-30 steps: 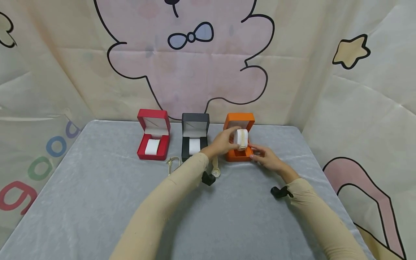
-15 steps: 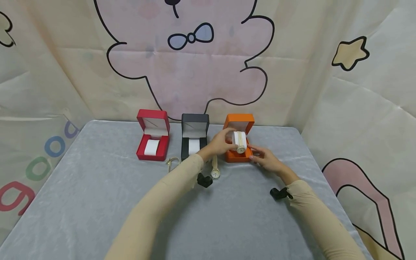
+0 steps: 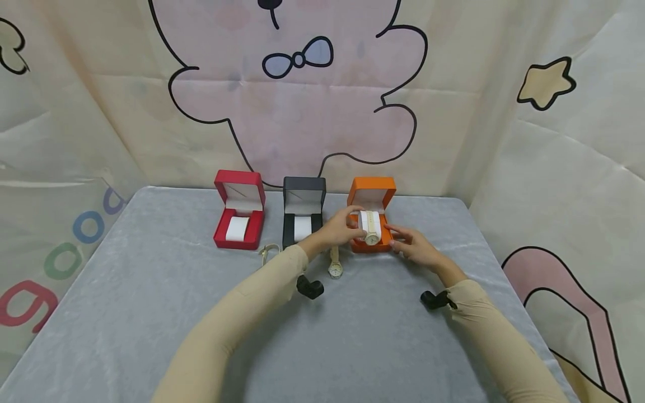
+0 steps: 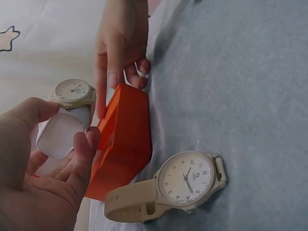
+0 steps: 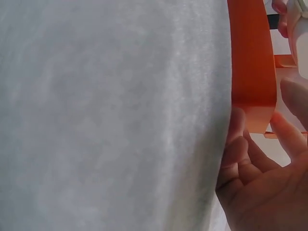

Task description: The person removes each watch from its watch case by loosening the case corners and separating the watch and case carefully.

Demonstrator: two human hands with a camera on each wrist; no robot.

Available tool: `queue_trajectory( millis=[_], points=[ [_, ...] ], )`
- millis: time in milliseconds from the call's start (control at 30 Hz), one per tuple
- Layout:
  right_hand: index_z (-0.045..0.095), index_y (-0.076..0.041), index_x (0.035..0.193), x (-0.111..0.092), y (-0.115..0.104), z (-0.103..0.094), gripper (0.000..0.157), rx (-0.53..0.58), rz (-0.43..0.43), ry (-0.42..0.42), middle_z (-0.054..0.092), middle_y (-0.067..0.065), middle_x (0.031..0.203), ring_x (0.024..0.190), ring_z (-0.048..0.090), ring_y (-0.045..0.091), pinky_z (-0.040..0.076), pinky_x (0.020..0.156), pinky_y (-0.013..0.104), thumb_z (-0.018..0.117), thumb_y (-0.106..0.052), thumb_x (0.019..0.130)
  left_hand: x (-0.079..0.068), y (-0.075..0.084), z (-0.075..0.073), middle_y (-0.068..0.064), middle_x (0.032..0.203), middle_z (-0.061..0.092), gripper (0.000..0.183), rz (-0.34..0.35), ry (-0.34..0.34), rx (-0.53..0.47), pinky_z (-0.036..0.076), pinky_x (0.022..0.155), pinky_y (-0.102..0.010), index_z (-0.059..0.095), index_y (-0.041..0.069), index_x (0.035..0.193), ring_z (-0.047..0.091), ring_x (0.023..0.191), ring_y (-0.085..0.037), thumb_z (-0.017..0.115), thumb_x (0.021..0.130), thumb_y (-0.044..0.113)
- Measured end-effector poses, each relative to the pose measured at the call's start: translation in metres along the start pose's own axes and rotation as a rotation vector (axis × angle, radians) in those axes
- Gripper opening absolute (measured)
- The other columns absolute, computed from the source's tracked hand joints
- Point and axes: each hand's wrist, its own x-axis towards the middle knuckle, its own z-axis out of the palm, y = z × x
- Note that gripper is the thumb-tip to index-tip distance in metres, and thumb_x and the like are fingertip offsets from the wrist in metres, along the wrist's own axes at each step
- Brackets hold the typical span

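My left hand [image 3: 333, 230] grips a white cushion [image 4: 61, 134] with a cream-strapped watch [image 3: 372, 236] around it. The watch's round pale dial [image 4: 72, 90] faces outward, toward me. In the head view, cushion and watch overlap the open orange watch box [image 3: 373, 182]. My right hand [image 3: 416, 249] holds that box at its right side, with fingertips at the front corner and wall. In the right wrist view, its fingers [image 5: 236, 149] bend beside the orange wall [image 5: 252, 53]. Another cream watch [image 3: 335, 270] lies on the cloth below my left hand.
An open red watch box [image 3: 219, 232] and an open black one [image 3: 304, 183] stand to the left, each with a white cushion inside. A third watch [image 3: 264, 253] lies in front of them, partly behind the left sleeve. Grey cloth [image 3: 363, 336] covers the table.
My left hand has brought the cushion and watch down toward the orange box, and the dial has come more into sight. My right hand stays at the box.
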Motion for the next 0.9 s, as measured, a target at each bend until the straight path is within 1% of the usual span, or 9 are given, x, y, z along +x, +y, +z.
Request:
queue_trajectory(
  millis=[33, 133, 267, 300, 467, 533, 667, 767, 900],
  points=[
    [0.038, -0.006, 0.155, -0.001, -0.001, 0.000, 0.057, 0.004, -0.001, -0.002, 0.057, 0.031, 0.134, 0.081, 0.059, 0.017, 0.048, 0.063, 0.025, 0.058, -0.018, 0.104, -0.001, -0.001, 0.000, -0.016, 0.111, 0.060, 0.070, -0.005, -0.006, -0.021, 0.059, 0.086, -0.049, 0.037, 0.016, 0.155, 0.068, 0.086, -0.031, 0.071, 0.094, 0.013],
    [0.039, -0.006, 0.155, -0.003, -0.004, 0.000, 0.055, 0.017, 0.010, 0.001, 0.062, 0.030, 0.121, 0.081, 0.059, 0.016, 0.048, 0.063, 0.025, 0.056, -0.019, 0.104, -0.003, -0.004, 0.001, -0.015, 0.110, 0.059, 0.072, -0.014, -0.015, -0.048, 0.058, 0.089, -0.052, 0.037, 0.016, 0.156, 0.068, 0.088, -0.033, 0.071, 0.093, 0.011],
    [0.039, -0.004, 0.155, -0.004, -0.006, 0.001, 0.055, 0.033, 0.007, 0.012, 0.063, 0.030, 0.103, 0.078, 0.058, 0.016, 0.048, 0.061, 0.026, 0.056, -0.019, 0.105, -0.007, -0.006, 0.002, -0.013, 0.111, 0.057, 0.073, -0.026, -0.018, -0.070, 0.058, 0.092, -0.050, 0.036, 0.016, 0.157, 0.065, 0.088, -0.024, 0.071, 0.093, 0.011],
    [0.039, -0.003, 0.154, -0.004, -0.006, 0.002, 0.054, 0.034, 0.004, 0.016, 0.063, 0.030, 0.102, 0.078, 0.058, 0.016, 0.048, 0.061, 0.026, 0.056, -0.018, 0.105, -0.008, -0.007, 0.002, -0.013, 0.112, 0.057, 0.073, -0.030, -0.017, -0.080, 0.058, 0.092, -0.050, 0.037, 0.016, 0.157, 0.064, 0.088, -0.022, 0.071, 0.093, 0.011],
    [0.042, -0.002, 0.153, -0.005, -0.006, 0.003, 0.052, 0.015, -0.020, 0.039, 0.063, 0.031, 0.115, 0.080, 0.060, 0.016, 0.049, 0.061, 0.025, 0.056, -0.015, 0.104, -0.010, -0.006, 0.005, -0.014, 0.113, 0.059, 0.072, -0.040, -0.011, -0.119, 0.059, 0.090, -0.047, 0.038, 0.018, 0.157, 0.067, 0.087, -0.019, 0.071, 0.093, 0.012],
    [0.043, -0.001, 0.152, -0.005, -0.006, 0.003, 0.051, 0.009, -0.029, 0.043, 0.061, 0.031, 0.123, 0.082, 0.062, 0.017, 0.049, 0.062, 0.025, 0.056, -0.014, 0.104, -0.012, -0.006, 0.006, -0.015, 0.116, 0.059, 0.072, -0.047, -0.013, -0.126, 0.059, 0.090, -0.046, 0.037, 0.018, 0.157, 0.068, 0.087, -0.018, 0.071, 0.094, 0.013],
    [0.043, -0.001, 0.152, -0.007, -0.006, 0.002, 0.050, 0.014, -0.030, 0.053, 0.056, 0.033, 0.134, 0.083, 0.064, 0.018, 0.051, 0.061, 0.026, 0.055, -0.014, 0.104, -0.016, -0.003, 0.007, -0.019, 0.124, 0.060, 0.070, -0.052, -0.026, -0.131, 0.057, 0.094, -0.049, 0.036, 0.020, 0.157, 0.067, 0.087, -0.017, 0.069, 0.096, 0.015],
    [0.042, 0.001, 0.151, -0.010, -0.009, 0.000, 0.050, 0.017, -0.041, 0.076, 0.054, 0.035, 0.138, 0.086, 0.066, 0.023, 0.053, 0.061, 0.028, 0.054, -0.013, 0.104, -0.020, -0.003, 0.008, -0.020, 0.126, 0.061, 0.069, -0.043, -0.040, -0.141, 0.056, 0.096, -0.051, 0.035, 0.019, 0.158, 0.066, 0.087, -0.016, 0.068, 0.097, 0.015],
    [0.041, 0.003, 0.151, -0.017, -0.017, -0.001, 0.051, -0.003, -0.064, 0.121, 0.055, 0.034, 0.137, 0.094, 0.069, 0.037, 0.057, 0.067, 0.032, 0.055, -0.012, 0.104, -0.024, -0.005, 0.010, -0.020, 0.125, 0.065, 0.070, -0.029, -0.060, -0.154, 0.056, 0.096, -0.050, 0.033, 0.017, 0.158, 0.069, 0.092, -0.019, 0.067, 0.097, 0.016]
  ],
)
